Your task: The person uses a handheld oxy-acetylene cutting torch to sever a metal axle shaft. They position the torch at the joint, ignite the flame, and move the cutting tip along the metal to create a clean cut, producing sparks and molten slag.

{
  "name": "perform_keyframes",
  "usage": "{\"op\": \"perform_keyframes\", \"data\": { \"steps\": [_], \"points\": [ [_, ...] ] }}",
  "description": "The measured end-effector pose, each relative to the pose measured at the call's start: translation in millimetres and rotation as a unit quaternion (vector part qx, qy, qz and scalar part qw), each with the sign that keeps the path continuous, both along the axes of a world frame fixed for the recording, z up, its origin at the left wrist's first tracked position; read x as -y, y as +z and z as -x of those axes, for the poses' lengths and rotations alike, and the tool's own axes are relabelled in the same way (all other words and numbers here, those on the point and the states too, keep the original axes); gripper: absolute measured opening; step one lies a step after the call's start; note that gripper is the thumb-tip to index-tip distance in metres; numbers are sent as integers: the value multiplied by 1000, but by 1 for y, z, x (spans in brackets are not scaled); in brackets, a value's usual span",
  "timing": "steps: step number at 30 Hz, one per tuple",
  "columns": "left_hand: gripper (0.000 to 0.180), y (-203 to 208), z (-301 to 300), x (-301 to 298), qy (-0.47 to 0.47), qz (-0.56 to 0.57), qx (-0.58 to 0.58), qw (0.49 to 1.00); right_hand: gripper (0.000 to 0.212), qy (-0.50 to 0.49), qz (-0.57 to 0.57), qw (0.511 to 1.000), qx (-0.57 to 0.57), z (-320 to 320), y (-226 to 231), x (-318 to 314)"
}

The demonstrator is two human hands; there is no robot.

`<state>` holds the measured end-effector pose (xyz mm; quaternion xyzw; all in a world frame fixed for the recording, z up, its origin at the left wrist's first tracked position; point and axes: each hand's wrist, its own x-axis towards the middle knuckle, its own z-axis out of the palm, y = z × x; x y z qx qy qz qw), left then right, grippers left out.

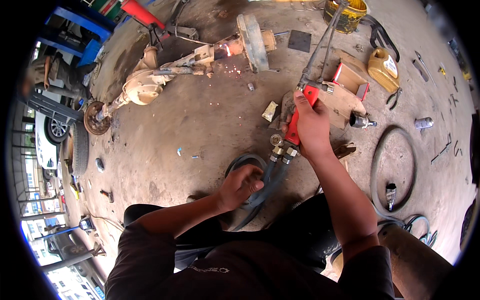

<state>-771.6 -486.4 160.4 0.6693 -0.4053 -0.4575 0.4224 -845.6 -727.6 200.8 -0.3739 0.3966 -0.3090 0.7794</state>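
Observation:
My right hand (312, 125) is wrapped round the red handle of a cutting torch (293, 131). Its metal tubes point up and away, and brass fittings at the near end join dark hoses (273, 176). My left hand (241, 187) is beside the hoses, its fingers loosely curled and apart, with nothing seen in them. Across the floor lies a rusty vehicle axle (142, 86) with a drum (252, 44) at its right end. A spot near that drum glows orange, and small sparks lie on the floor below it.
At right are a red box (351, 81) on cardboard, a yellow oil jug (384, 69), pliers (394, 99), a spray can (424, 123) and a looped hose (376, 150). A yellow bucket (347, 17) stands far back. A tyre (80, 149) and another person (60, 72) are at left.

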Motion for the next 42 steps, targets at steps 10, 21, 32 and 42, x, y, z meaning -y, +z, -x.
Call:
{"op": "perform_keyframes", "data": {
  "steps": [10, 21, 32, 42],
  "points": [
    [47, 39, -28, 45, 86, 180, 205, 958, 32, 137, 58, 988, -40, -9, -8, -31],
    [39, 39, -17, 27, -18, 174, 376, 910, 35, 178, 41, 982, -56, -13, -15, -47],
    [33, 40, -17, 25, -16, 166, 327, 930, 34, 174, 43, 982, -57, -16, -19, -50],
    [45, 43, -17, 21, 0, 163, 310, 937, 34, 187, 28, 980, -69, -14, -11, -51]
  ]
}}
